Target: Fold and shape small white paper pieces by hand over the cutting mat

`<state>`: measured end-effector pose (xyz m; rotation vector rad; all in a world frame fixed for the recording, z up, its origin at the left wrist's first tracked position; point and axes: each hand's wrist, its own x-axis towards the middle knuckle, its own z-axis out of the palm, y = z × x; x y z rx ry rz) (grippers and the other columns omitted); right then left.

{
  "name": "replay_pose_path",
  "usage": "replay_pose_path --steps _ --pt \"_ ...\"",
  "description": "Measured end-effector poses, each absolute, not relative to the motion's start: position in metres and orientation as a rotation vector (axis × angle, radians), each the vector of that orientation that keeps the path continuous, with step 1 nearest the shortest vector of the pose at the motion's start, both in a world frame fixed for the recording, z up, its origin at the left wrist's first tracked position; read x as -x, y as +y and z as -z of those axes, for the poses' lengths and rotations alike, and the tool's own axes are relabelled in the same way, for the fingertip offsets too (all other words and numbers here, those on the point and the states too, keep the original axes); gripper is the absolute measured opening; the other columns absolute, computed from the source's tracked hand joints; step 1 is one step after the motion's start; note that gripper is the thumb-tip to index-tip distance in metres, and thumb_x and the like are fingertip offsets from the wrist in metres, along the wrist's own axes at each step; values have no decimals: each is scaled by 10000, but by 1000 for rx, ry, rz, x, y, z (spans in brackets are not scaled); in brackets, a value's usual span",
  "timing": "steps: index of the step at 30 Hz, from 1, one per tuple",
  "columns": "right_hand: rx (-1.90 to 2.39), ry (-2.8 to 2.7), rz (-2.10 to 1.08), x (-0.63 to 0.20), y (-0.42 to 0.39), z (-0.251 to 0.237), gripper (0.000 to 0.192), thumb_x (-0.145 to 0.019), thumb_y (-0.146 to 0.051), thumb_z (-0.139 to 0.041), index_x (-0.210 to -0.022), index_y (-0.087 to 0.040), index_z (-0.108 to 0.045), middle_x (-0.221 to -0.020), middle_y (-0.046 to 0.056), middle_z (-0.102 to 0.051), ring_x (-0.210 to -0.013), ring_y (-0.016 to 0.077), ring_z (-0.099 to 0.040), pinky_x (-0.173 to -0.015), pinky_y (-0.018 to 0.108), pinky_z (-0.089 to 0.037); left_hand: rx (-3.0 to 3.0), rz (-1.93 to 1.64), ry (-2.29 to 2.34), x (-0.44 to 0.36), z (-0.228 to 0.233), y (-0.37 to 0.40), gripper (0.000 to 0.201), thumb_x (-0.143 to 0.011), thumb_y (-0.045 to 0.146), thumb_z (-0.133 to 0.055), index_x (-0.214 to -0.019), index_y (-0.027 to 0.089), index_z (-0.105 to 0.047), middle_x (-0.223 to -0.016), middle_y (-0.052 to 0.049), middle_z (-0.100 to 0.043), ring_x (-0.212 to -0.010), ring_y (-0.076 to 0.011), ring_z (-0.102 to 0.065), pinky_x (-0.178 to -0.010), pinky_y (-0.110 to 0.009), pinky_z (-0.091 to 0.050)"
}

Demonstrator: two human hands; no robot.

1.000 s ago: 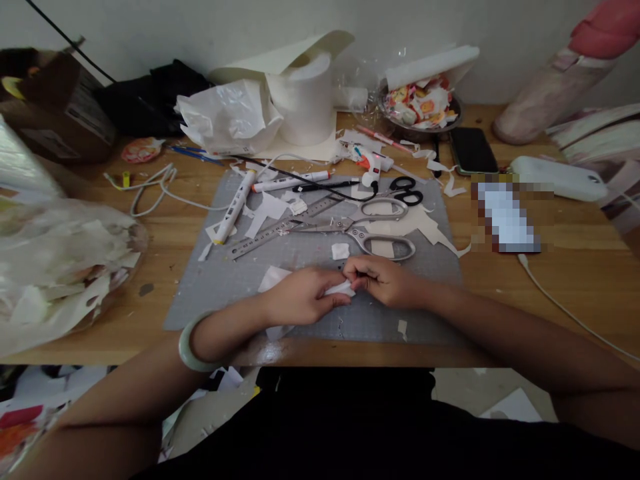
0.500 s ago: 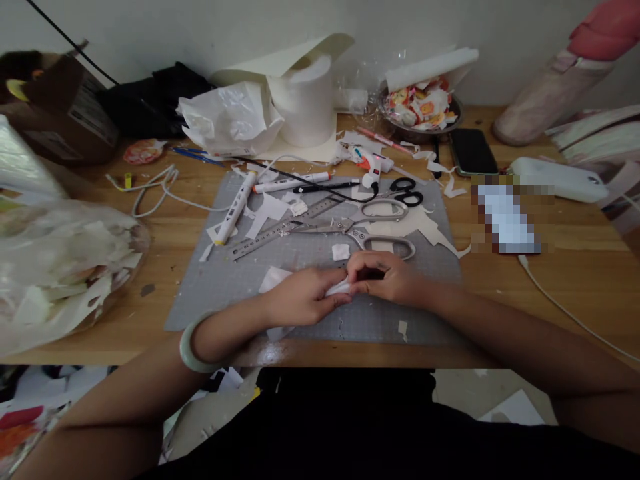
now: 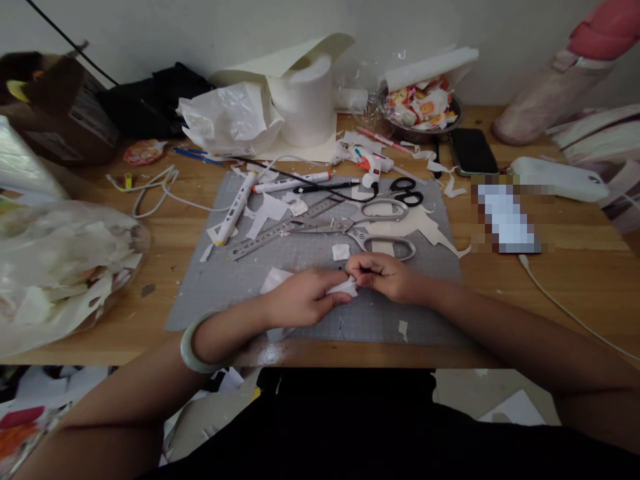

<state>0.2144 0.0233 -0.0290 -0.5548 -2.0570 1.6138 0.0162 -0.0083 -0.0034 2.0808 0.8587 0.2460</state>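
Low over the grey cutting mat point(image 3: 215, 293), my left hand point(image 3: 303, 297) is closed on a small folded piece of white paper point(image 3: 344, 288), thumb below and fingers above. My right hand point(image 3: 385, 277) pinches the paper's upper right edge between thumb and fingertips. Both hands meet at the paper, and part of it is hidden by my fingers. Just beyond them lies a small white paper square point(image 3: 341, 252). Farther off are large grey-handled scissors point(image 3: 383, 245) and a steel ruler point(image 3: 265, 239). A paler sheet point(image 3: 275, 279) lies partly beneath my left hand.
Two white markers, one a marker point(image 3: 236, 208) at the left, black-handled scissors point(image 3: 407, 192) and a glue gun point(image 3: 370, 172) lie at the back of the mat. A plastic bag of scraps point(image 3: 75, 267) stands left. To the right are phones, including a black phone point(image 3: 473, 152), and a white cable point(image 3: 565, 307).
My right fingers have curled tighter and shifted slightly at the paper's edge. More of the white paper shows between my hands. My left hand has barely moved.
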Motion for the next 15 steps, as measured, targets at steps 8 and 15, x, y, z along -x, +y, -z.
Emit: replay_pose_path --steps 8,15 --pt "615 -1871 -1786 -215 20 30 329 -808 -474 -583 -738 -175 -464 -684 -31 -433 -628 95 -389 -575 227 -321 -2045 -247 874 -16 4 -9 228 -902 310 -415 -997 150 -546 -915 -59 -639 -807 -182 -588 -745 -290 -451" --pt "589 -2091 -1464 -212 19 29 221 -845 -339 -566 -716 -175 -492 -721 -11 -481 -680 115 -442 -635 255 -351 -2051 -292 859 -18 5 -9 160 -880 276 -469 -940 159 -560 -917 -46 -651 -812 -171 -590 -759 -278 -447"
